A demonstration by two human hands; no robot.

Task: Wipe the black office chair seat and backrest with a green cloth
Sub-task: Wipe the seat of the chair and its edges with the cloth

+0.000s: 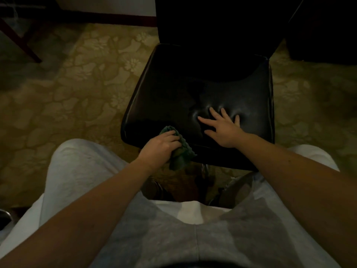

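The black chair seat fills the middle of the view, its leather shiny and dented. Its dark backrest rises at the top, mostly lost in shadow. A crumpled green cloth lies on the seat's front left corner and hangs over the edge. My left hand is closed over the cloth, pressing it on the seat. My right hand rests flat on the seat's front middle, fingers spread, pushing the cushion in.
Yellowish floral carpet surrounds the chair. Dark wooden furniture legs stand at the upper left, and another dark piece at the upper right. My knees in light grey trousers flank the seat front.
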